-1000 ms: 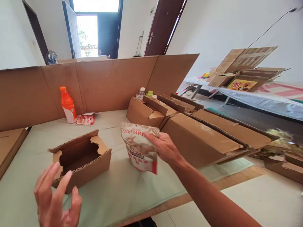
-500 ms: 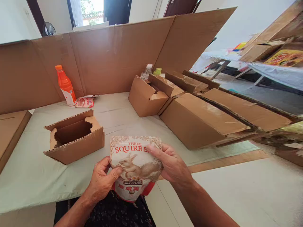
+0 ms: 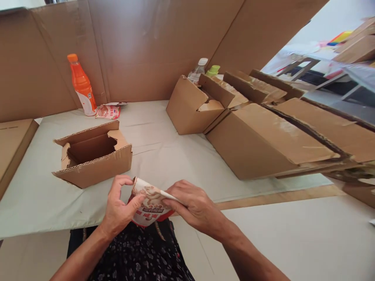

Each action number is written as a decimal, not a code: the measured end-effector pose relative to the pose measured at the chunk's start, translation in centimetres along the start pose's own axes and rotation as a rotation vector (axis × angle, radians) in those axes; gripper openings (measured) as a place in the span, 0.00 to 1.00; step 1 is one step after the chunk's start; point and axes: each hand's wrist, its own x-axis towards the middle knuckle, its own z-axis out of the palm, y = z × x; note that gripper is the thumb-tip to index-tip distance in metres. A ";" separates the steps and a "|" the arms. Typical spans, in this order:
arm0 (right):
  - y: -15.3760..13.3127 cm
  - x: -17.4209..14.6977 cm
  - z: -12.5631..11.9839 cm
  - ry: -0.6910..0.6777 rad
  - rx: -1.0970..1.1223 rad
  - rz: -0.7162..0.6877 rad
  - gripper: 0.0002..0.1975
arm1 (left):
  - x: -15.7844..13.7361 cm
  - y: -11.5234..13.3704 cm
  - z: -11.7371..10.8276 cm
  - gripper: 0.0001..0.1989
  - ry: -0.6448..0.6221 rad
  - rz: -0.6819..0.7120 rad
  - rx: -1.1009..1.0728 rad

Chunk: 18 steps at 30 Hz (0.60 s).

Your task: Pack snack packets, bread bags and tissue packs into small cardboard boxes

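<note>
i see the left hand (image 3: 118, 207) and right hand (image 3: 195, 203) gripping a bent white-and-red pouch (image 3: 149, 207) over the near edge of the table (image 3: 164, 156); an open cardboard box (image 3: 96, 171) stands just beyond, an orange bottle (image 3: 82, 86) by the far edge.

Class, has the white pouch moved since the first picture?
Yes: the pouch moved toward the near edge of the table, judged against the lone open box.

Past the snack pouch (image 3: 150, 205), a wide lane crosses the desk (image 3: 159, 144) between the open cardboard box (image 3: 99, 171) and carton row (image 3: 233, 144), stopping at the upright cardboard panel (image 3: 149, 50). End flaps (image 3: 117, 139) narrow the box's mouth; the orange bottle (image 3: 83, 86) obstructs behind it.
</note>
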 end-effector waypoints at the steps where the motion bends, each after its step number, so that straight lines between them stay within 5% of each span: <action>1: 0.1 0.1 0.0 -0.011 0.019 0.003 0.14 | 0.0 0.1 -0.3 0.25 -0.001 0.007 0.005; 3: 0.4 0.3 -0.4 -0.048 0.077 0.008 0.14 | 0.2 0.4 -0.8 0.30 -0.101 -0.043 -0.010; 6: 0.8 0.0 -0.8 -0.082 0.227 0.112 0.11 | 0.3 0.7 -0.9 0.17 -0.258 -0.166 -0.070; 12: 1.1 -2.6 2.2 -0.023 0.738 0.471 0.34 | 0.0 -0.1 0.2 0.21 -0.156 -0.193 -0.159; 18: 0.5 -2.5 3.5 -0.075 0.594 0.498 0.18 | -1.3 0.9 -0.7 0.15 -0.147 -0.109 -0.077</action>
